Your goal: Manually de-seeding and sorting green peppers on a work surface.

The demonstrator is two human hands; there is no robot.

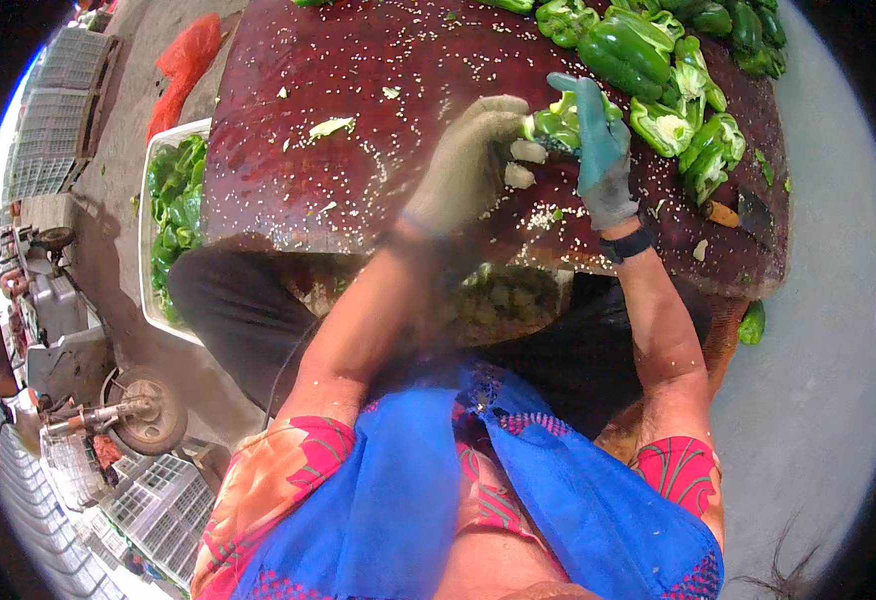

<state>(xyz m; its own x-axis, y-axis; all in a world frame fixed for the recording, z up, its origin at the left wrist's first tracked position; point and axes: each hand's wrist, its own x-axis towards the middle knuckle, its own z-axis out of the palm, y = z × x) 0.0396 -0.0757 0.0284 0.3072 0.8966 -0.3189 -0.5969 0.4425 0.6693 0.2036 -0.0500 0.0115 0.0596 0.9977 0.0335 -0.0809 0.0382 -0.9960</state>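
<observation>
Between my two gloved hands is a cut green bell pepper (558,126), its pale inner flesh partly showing. My left hand (472,161), in a beige work glove and slightly blurred, grips the pepper's left edge with curled fingers. On the other side, my right hand (604,150) wears a teal-coated glove and holds the pepper, its fingers lying across the front. Pale seeds (547,217) are scattered below them over the dark red tabletop (273,180). Cut pepper halves (663,127) lie just right of my right hand. A knife with a wooden handle (723,214) rests near the right edge.
More green peppers (745,34) are heaped at the table's far right. A white crate (145,285) of pepper pieces stands left of the table. Farther left are a red mesh bag (183,67), a wheeled vehicle (142,412) and stacked crates (55,97). One pepper (751,324) lies beyond the right corner.
</observation>
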